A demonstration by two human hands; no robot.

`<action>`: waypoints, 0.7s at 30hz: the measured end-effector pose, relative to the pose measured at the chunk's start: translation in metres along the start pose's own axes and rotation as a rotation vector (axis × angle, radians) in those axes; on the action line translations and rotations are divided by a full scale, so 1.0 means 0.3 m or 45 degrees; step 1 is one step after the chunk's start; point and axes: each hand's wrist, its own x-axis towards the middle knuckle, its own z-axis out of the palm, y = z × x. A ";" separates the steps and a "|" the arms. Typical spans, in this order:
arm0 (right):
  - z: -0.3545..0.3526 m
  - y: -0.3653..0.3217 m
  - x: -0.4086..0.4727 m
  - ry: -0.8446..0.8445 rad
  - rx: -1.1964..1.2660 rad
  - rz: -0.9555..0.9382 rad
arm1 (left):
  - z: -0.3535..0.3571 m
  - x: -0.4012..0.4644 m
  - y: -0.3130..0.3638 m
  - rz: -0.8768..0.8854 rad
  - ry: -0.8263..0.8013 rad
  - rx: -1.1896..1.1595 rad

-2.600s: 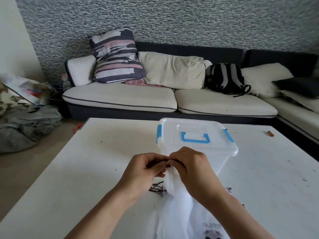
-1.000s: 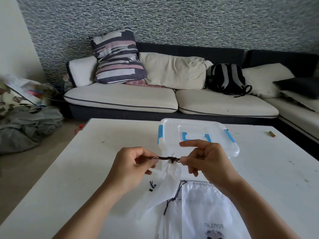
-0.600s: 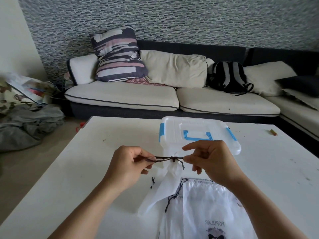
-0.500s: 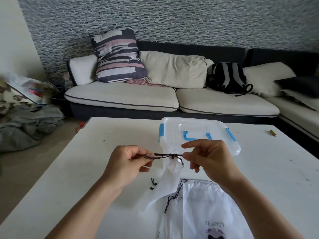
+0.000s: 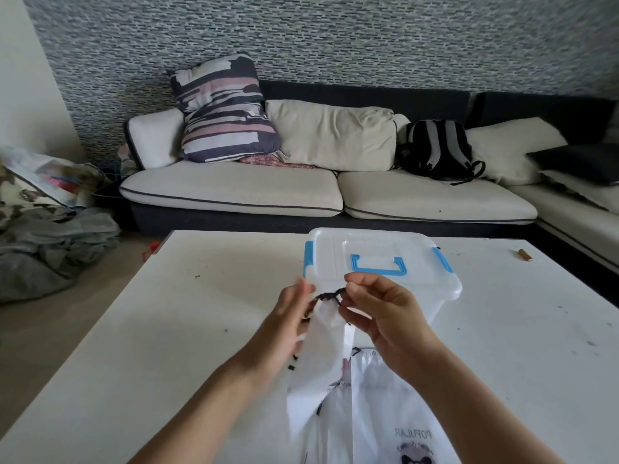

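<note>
Both hands are raised over the near middle of the table (image 5: 160, 336), just in front of the box (image 5: 378, 244). The right hand (image 5: 385, 313) pinches the dark cord (image 5: 330, 294) between thumb and forefinger, its other fingers loosely curled below. The cord is wound round the gathered neck of a white bag (image 5: 326, 349), which hangs from it in a narrow, twisted strip down to the table. The left hand (image 5: 288, 318) is just beside the cord's other end, close against the bag's neck. It is blurred and its fingertips look fairly straight, so I cannot tell whether it grips the cord or only touches it. Loose dark cord ends dangle under the left palm. Below the right wrist a second bag (image 5: 395, 406) lies flat on the table, with a dark print and lettering at its near end, and the hanging bag's lower end rests on its left edge. The box is clear plastic, its lid on, with a blue handle (image 5: 378, 265) and blue side clips. A small brown thing (image 5: 525, 254) lies well apart at the table's far right. Behind the table stands a sofa (image 5: 234, 192) with a striped cushion (image 5: 224, 112) and a backpack (image 5: 435, 150).
</note>
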 end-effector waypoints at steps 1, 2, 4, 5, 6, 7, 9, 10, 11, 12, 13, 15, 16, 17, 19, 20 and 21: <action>0.007 -0.001 0.002 -0.034 0.044 0.043 | 0.017 0.005 -0.019 0.120 0.043 0.204; 0.011 -0.005 0.007 -0.082 0.017 0.073 | 0.026 0.016 -0.036 0.246 0.121 0.346; -0.024 -0.027 0.032 -0.043 -0.306 -0.061 | 0.018 0.042 -0.050 0.438 0.283 0.446; -0.063 -0.053 0.055 0.123 -0.606 -0.278 | -0.001 0.058 -0.053 0.497 0.356 0.464; -0.117 -0.085 0.078 0.366 -0.908 -0.502 | -0.022 0.075 -0.054 0.519 0.414 0.484; -0.178 -0.119 0.096 0.625 -1.156 -0.655 | -0.047 0.088 -0.050 0.502 0.465 0.516; -0.323 -0.160 0.129 0.982 -1.461 -0.579 | -0.089 0.107 -0.050 0.399 0.525 0.616; -0.395 -0.160 0.145 1.012 -1.495 -0.396 | -0.108 0.114 -0.056 0.352 0.529 0.687; -0.442 -0.148 0.161 0.974 -1.412 -0.196 | -0.121 0.117 -0.062 0.328 0.504 0.780; -0.476 -0.129 0.169 0.908 -1.271 -0.054 | -0.125 0.119 -0.071 0.337 0.448 0.888; -0.500 -0.107 0.178 0.869 -1.137 0.001 | -0.128 0.119 -0.080 0.381 0.362 0.998; -0.517 -0.085 0.192 0.879 -1.014 -0.031 | -0.124 0.121 -0.097 0.482 0.187 1.167; -0.503 -0.089 0.194 0.901 -1.005 -0.055 | -0.124 0.127 -0.109 0.492 0.135 1.219; -0.485 -0.100 0.196 0.928 -1.036 -0.066 | -0.123 0.133 -0.118 0.479 0.115 1.253; -0.457 -0.109 0.206 0.923 -1.107 -0.059 | -0.120 0.140 -0.134 0.403 0.115 1.305; -0.448 -0.109 0.217 0.904 -1.127 -0.054 | -0.118 0.143 -0.141 0.375 0.114 1.318; -0.443 -0.107 0.232 0.898 -1.142 -0.039 | -0.115 0.146 -0.146 0.369 0.118 1.325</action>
